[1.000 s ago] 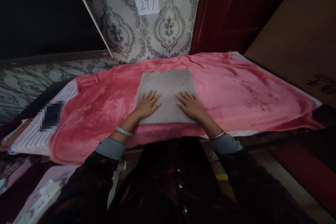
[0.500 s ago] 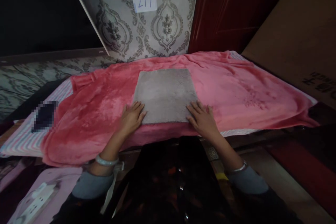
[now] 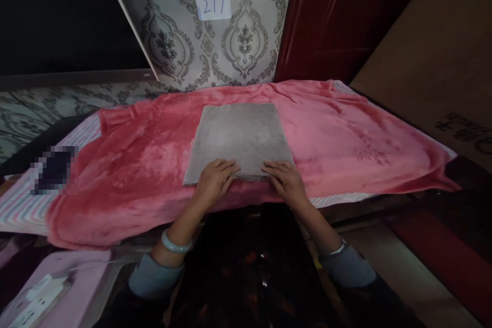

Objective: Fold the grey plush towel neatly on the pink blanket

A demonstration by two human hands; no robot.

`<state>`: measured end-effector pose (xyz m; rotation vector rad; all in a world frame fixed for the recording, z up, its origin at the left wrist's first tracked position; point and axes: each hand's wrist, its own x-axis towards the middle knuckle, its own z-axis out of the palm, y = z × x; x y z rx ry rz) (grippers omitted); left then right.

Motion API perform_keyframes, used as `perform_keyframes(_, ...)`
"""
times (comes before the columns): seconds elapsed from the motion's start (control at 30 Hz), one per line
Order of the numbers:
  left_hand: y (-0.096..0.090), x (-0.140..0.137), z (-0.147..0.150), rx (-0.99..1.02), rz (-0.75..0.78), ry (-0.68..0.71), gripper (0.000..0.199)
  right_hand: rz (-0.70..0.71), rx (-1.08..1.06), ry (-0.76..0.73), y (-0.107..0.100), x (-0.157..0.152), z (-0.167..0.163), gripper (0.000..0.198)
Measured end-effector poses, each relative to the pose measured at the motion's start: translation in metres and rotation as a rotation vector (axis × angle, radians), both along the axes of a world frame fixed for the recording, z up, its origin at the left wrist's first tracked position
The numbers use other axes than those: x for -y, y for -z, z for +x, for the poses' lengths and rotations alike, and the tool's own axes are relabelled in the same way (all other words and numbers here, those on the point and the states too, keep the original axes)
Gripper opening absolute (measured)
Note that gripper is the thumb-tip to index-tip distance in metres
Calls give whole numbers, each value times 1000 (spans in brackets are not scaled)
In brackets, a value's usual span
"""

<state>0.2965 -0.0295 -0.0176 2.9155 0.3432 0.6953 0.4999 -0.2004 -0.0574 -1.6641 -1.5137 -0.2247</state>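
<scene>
A grey plush cloth [image 3: 242, 133], roughly square, lies flat on the pink blanket [image 3: 326, 138]. Thin layers show along its near edge. My left hand [image 3: 215, 177] is at the left part of that edge, fingers over the top and thumb along the front. On the right part, my right hand [image 3: 284, 177] has the same grip, with fingertips pointing inward. Both hands are closed on the edge; a short stretch of cloth shows between them. The thumbs are partly hidden.
A dark pixelated object [image 3: 56, 169] rests on the striped sheet [image 3: 19, 210] at left. A power strip [image 3: 38, 302] lies on a pink surface [image 3: 77, 277] at lower left. A big cardboard box [image 3: 434, 46] stands at right, a dark screen [image 3: 69, 20] at upper left.
Both hands have moved inward from the cloth's near corners to the middle of its near edge. Their fingers have gone from lying flat to gripping the edge.
</scene>
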Motion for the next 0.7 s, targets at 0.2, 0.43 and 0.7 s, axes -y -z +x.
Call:
perform_keyframes(0.2, -14, 4, 9, -40, -109, -41, 30, -43, -144, 71, -10, -7, -5, 27)
perform_keyframes(0.43, -18, 6, 11, -19, -165, -50, 31, -64, -128, 108, -17, -6, -16, 30)
perform_keyframes(0.7, -16, 7, 12, -20, -182, -84, 29, -200, 39, 200, -23, -6, -41, 42)
